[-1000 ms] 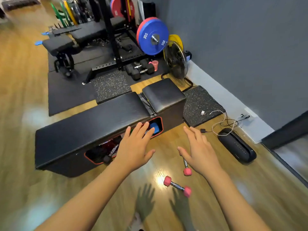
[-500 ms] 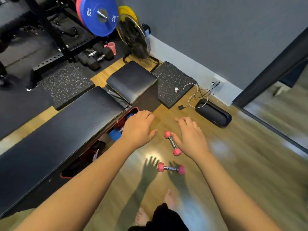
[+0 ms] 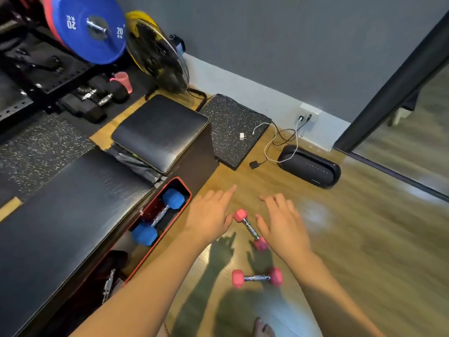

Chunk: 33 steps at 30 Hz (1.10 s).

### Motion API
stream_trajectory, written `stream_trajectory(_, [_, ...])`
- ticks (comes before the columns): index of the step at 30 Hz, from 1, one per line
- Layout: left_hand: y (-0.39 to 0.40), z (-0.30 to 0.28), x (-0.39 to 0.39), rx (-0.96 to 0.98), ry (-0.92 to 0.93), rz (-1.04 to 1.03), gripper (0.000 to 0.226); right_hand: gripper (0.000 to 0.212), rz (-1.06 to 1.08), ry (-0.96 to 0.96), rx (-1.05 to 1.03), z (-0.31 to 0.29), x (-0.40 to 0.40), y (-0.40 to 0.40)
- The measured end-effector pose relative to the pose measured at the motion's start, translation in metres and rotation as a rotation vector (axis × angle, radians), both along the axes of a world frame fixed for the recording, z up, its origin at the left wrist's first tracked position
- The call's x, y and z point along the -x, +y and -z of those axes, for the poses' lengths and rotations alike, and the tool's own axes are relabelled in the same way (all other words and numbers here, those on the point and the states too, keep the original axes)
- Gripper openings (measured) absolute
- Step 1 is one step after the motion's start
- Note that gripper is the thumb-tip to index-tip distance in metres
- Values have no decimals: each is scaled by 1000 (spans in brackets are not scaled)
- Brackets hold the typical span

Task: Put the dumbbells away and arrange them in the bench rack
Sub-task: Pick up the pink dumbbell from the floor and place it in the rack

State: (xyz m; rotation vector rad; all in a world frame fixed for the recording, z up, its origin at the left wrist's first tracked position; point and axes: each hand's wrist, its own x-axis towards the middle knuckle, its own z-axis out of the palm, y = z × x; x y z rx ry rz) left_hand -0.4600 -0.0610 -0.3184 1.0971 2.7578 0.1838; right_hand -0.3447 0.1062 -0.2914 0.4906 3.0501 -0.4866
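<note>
Nearest you, one pink dumbbell lies on the floor at six o'clock. Your left hand and right hand hover palm-down, fingers spread, empty, flanking the second pink dumbbell. At nine o'clock, a blue dumbbell sits in the bench rack.

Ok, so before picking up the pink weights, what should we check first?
1. Both hands free: left hand and right hand are open and hold nothing. Ok.
2. Nearer pink dumbbell in reach: lies alone on the floor below the hands. Ok.
3. Farther pink dumbbell in reach: lies between the two hands. Ok.
4. Bench rack open: its red-edged opening faces the hands. Ok.
5. Room in the rack: a blue dumbbell fills the near end; the rest is dark. Cannot tell.
6. Bare foot clear of a drop: close to the nearer dumbbell. Not ok.
</note>
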Motion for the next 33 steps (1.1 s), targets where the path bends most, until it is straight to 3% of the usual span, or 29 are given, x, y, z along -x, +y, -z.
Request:
stream_trajectory(6, [12, 123, 15, 31, 19, 101, 68, 41, 76, -8, -24, 135, 14, -9])
stream_trajectory(9, [20, 197, 11, 75, 9, 125, 67, 38, 113, -94, -45, 221, 14, -9])
stream_trajectory(14, [36, 321, 10, 133, -39, 222, 68, 41, 208, -198, 93, 361, 19, -7])
stream_trajectory(19, [56, 416, 17, 227, -23, 290, 65, 32, 273, -308, 88, 466, 33, 5])
stream_trajectory(27, [110, 507, 31, 210, -20, 432, 57, 32, 247, -392, -203, 559, 44, 37])
stream_trajectory(33, [125, 542, 34, 239, -31, 450, 59, 25, 266, -432, -255, 589, 46, 51])
